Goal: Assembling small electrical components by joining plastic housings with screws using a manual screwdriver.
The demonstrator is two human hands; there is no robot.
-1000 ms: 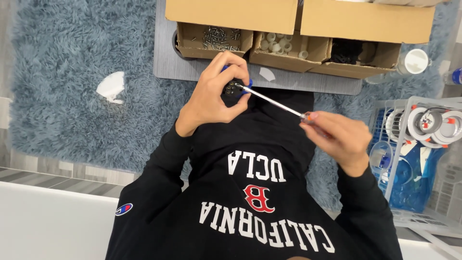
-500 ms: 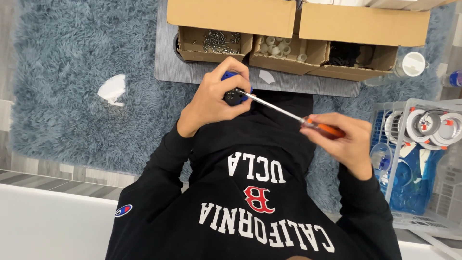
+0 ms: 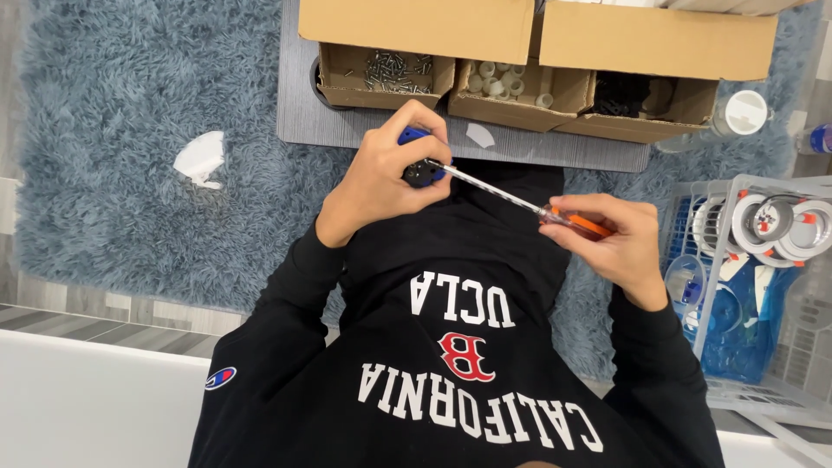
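My left hand [image 3: 381, 173] is closed around a small blue and black part [image 3: 419, 170], held above my lap. My right hand [image 3: 611, 238] grips the orange handle of a screwdriver [image 3: 529, 206]. Its thin metal shaft slants up and to the left, and its tip meets the small part in my left hand. Both arms wear black sleeves. The part is mostly hidden by my fingers.
A grey board [image 3: 347, 130] lies on a shaggy blue rug [image 3: 130, 130] and carries three open cardboard boxes: screws [image 3: 394, 71], white pieces [image 3: 503, 82], black pieces [image 3: 628, 94]. A white scrap [image 3: 201, 159] lies left. A white wire rack [image 3: 763, 260] with tape rolls stands right.
My right hand has turned the screwdriver handle, so more of the orange grip shows between the fingers. The left hand keeps holding the part in the same place.
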